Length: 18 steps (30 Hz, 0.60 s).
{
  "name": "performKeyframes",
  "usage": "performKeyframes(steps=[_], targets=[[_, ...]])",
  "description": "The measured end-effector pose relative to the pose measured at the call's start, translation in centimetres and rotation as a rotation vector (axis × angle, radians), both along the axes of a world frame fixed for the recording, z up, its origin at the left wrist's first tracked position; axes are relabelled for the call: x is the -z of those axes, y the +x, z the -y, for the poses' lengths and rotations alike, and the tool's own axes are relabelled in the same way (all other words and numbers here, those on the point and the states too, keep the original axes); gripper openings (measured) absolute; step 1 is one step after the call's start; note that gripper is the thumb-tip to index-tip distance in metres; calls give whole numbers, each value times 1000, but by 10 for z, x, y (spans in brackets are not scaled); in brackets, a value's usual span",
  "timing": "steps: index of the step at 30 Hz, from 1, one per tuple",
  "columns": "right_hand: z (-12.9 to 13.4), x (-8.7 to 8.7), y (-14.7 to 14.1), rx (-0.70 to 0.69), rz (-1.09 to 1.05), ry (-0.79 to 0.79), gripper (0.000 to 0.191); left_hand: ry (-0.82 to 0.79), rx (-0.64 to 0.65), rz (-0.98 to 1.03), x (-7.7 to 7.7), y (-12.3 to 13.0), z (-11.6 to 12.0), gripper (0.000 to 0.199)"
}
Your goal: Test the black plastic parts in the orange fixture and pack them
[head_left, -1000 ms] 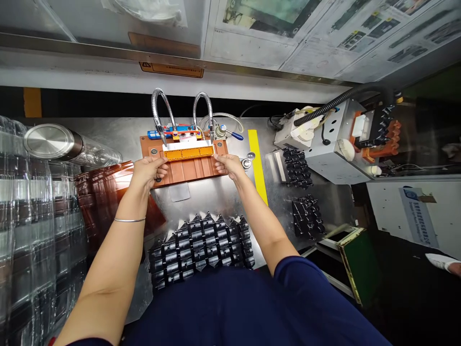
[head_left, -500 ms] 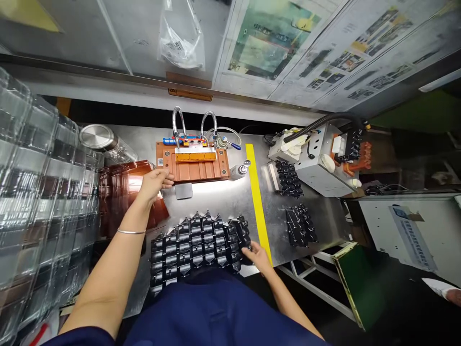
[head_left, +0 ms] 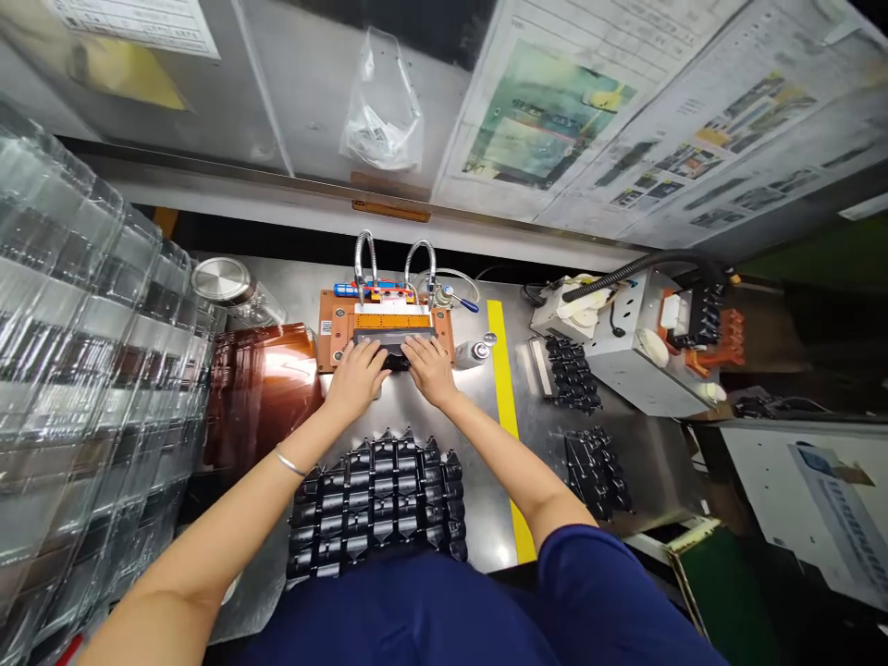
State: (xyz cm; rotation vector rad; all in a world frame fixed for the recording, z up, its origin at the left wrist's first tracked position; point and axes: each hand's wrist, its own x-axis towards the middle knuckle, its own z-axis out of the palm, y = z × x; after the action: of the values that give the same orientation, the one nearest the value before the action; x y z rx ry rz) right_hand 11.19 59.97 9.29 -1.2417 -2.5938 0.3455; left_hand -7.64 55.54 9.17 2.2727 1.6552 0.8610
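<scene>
A black part (head_left: 394, 343) lies on the orange-brown fixture (head_left: 327, 319), just in front of its yellow-orange strip (head_left: 392, 321). My left hand (head_left: 357, 377) grips the left end of this part, fingers on top. At its right end my right hand (head_left: 431, 370) has its fingers closed over the part in the same way. The part's underside and my thumbs are partly hidden. Close to my body, rows of similar black parts (head_left: 381, 490) lie side by side on the metal table (head_left: 478, 462).
Stacked clear plastic trays (head_left: 104, 370) rise at the left, beside brown translucent sheets (head_left: 264, 388) and a lidded glass jar (head_left: 222, 279). A small bottle (head_left: 474, 353) stands right of the fixture. Beyond the yellow tape (head_left: 504, 388) are more black parts (head_left: 573, 370) and a grey machine (head_left: 642, 370).
A black part from the right end of the rows is now at the fixture, with my right hand on it. My left hand has moved right, from the fixture's left edge onto the part.
</scene>
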Motion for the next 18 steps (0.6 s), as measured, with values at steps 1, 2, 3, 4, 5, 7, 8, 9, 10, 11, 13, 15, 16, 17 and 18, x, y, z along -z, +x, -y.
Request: performKeyframes(steps=[1,2,3,4,5,7,8,9,10,11,13,15,16,17,18], targets=[[-4,3,1,-12,12,-1,36,-29,2,-32,8,-3,-9,28],[-9,4,4,-24,19,-6,35,-53,3,-46,15,-5,-17,27],[-14,3,10,-22,27,-14,34,-69,3,-46,22,-8,-26,28],[-22,0,18,5,41,-23,34,-78,2,-39,27,-11,-33,29],[-32,-4,26,64,67,-30,34,-82,0,-28,31,-12,-40,30],[-55,-15,43,260,169,-34,37,-82,-4,-18,36,-14,-49,31],[-67,-20,50,358,244,-37,39,-78,-4,-20,38,-14,-52,31],[-80,-25,57,429,331,-51,41,-71,-2,-26,40,-14,-53,31],[-92,-28,62,469,415,-74,42,-63,-1,-33,41,-14,-54,31],[-104,-31,67,483,487,-103,41,-54,-2,-38,43,-14,-54,31],[-125,-34,73,473,571,-154,37,-41,-3,-33,45,-14,-53,30],[-140,-36,77,458,593,-159,36,-46,1,-15,45,-15,-52,31],[-146,-37,79,451,593,-151,38,-58,3,-4,43,-15,-52,31],[-149,-38,80,445,593,-146,39,-75,5,7,41,-16,-51,31],[-150,-39,80,447,588,-142,40,-99,7,19,39,-16,-51,32]])
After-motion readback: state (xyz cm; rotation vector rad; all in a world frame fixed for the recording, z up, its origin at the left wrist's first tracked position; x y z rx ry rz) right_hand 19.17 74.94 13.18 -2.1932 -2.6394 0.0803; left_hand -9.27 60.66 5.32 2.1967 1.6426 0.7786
